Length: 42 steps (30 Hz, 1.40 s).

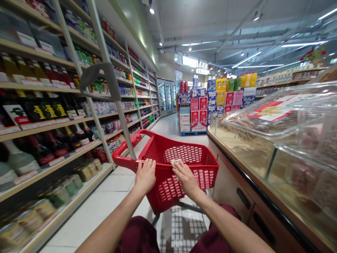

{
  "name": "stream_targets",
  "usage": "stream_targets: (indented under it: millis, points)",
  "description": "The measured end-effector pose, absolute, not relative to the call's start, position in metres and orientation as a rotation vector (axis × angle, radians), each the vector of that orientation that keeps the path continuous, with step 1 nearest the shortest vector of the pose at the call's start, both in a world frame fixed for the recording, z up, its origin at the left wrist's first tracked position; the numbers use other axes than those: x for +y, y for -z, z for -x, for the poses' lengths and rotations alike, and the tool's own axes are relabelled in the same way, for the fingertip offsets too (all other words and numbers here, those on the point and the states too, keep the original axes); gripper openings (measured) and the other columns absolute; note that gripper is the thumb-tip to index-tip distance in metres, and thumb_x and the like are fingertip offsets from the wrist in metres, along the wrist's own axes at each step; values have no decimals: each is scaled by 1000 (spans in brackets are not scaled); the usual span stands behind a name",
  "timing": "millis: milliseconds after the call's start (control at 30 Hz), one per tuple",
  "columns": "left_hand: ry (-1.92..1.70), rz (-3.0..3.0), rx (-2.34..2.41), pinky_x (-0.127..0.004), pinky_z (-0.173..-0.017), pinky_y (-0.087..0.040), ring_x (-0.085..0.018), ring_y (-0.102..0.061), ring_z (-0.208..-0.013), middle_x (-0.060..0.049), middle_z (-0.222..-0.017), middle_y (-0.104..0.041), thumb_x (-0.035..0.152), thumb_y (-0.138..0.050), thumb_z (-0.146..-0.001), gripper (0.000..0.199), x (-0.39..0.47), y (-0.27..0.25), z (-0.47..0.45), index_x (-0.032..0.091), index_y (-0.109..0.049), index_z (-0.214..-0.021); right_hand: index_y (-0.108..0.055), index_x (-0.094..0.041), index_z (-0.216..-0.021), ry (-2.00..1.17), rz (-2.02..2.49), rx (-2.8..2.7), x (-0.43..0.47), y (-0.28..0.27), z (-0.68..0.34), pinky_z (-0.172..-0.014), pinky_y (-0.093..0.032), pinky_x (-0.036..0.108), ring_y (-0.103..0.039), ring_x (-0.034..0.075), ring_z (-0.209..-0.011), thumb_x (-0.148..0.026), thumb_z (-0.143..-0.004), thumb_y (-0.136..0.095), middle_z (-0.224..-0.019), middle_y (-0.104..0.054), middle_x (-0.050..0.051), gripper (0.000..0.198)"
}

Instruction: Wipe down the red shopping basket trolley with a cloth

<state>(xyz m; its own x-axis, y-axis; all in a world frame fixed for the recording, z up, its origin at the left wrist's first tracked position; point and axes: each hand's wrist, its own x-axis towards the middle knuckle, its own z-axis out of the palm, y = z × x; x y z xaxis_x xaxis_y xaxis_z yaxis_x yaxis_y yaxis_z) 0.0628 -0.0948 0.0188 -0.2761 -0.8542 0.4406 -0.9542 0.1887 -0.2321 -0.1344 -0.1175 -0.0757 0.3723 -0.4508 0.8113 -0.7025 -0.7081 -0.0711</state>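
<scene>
A red plastic shopping cart (168,182) with a perforated basket stands right in front of my knees. Its grey pole with a loop handle (116,82) rises at the left. My left hand (145,175) rests with its fingers curled over the basket's near rim, close to the foot of the pole. Farther right, my right hand (185,177) presses a crumpled white cloth (177,162) against the same rim. The cart's basket shows no goods in the part I can see. My fingertips on the inner side of the rim are partly hidden.
Shelves of bottles and cans (52,119) line the left side. A display counter (237,168) with clear plastic food boxes (279,109) stands close on the right. Ahead are stacked drink cartons (198,112) on a blue pallet, with glass-door fridges (165,95) behind at the left.
</scene>
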Motion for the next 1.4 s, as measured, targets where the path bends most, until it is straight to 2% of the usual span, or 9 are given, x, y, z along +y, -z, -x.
stream_targets:
  millis: [167, 233, 367, 567, 767, 833, 1000, 1233, 1400]
  points:
    - [-651, -1716, -2330, -48, -102, -19, -27, -38, -119, -13, -125, -48, 22, -46, -70, 50, -94, -12, -69, 15, -46, -120, -60, -21, -106, -1133, -2421, -969, -103, 120, 151, -93, -43, 34, -43, 16, -117, -16, -86, -40, -113, -59, 6, 29]
    - [-692, -1712, -2335, -49, -103, -15, -27, -36, -121, -13, -126, -47, 23, -47, -71, 53, -95, -8, -73, 15, -44, -123, -58, -20, -109, -1125, -2408, -983, -97, 125, 158, -92, -44, 37, -41, 18, -119, -17, -86, -40, -115, -58, 7, 30]
    - [-757, -1738, -2313, -49, -104, -12, -28, -31, -124, -15, -130, -43, 22, -50, -69, 58, -95, -2, -77, 14, -41, -125, -51, -21, -119, -1196, -2324, -1104, -102, 106, 166, -99, -34, 45, -26, 19, -127, -13, -87, -36, -128, -46, 6, 36]
    - [-729, -1723, -2293, -47, -105, -10, -28, -28, -126, -14, -131, -42, 22, -50, -68, 59, -95, 0, -78, 16, -40, -126, -59, -23, -109, -1088, -2395, -1147, -105, 132, 189, -93, -41, 39, -41, 17, -119, -11, -85, -38, -115, -57, 6, 34]
    - [-712, -1737, -2247, -48, -105, -8, -29, -29, -125, -15, -130, -43, 21, -50, -66, 58, -97, 3, -76, 14, -44, -124, -48, -24, -122, -1172, -2246, -1241, -109, 107, 218, -100, -31, 45, -25, 18, -128, -10, -85, -34, -130, -44, 5, 42]
    - [-721, -1738, -2251, -48, -105, -8, -29, -29, -125, -15, -130, -43, 21, -50, -66, 59, -96, 3, -75, 14, -43, -124, -50, -24, -119, -1163, -2200, -1297, -113, 112, 227, -100, -31, 44, -27, 18, -127, -10, -83, -34, -128, -46, 5, 42]
    - [-783, -1717, -2268, -47, -104, -10, -28, -29, -125, -14, -130, -43, 20, -49, -67, 58, -92, 3, -73, 15, -43, -124, -60, -23, -107, -1016, -2201, -1422, -100, 159, 249, -88, -43, 43, -44, 21, -117, -6, -79, -31, -115, -57, 7, 43]
    - [-843, -1706, -2257, -47, -104, -11, -28, -32, -123, -14, -129, -44, 18, -47, -68, 57, -89, 2, -70, 15, -42, -125, -50, -22, -119, -1244, -2068, -1478, -113, 116, 263, -99, -32, 45, -28, 18, -127, -4, -75, -31, -131, -43, 6, 51]
    - [-845, -1740, -2270, -47, -104, -10, -27, -30, -124, -13, -129, -44, 19, -46, -68, 58, -89, 3, -69, 16, -41, -126, -60, -19, -106, -1321, -2061, -1534, -111, 161, 271, -92, -42, 40, -42, 19, -118, -2, -71, -31, -121, -53, 9, 49]
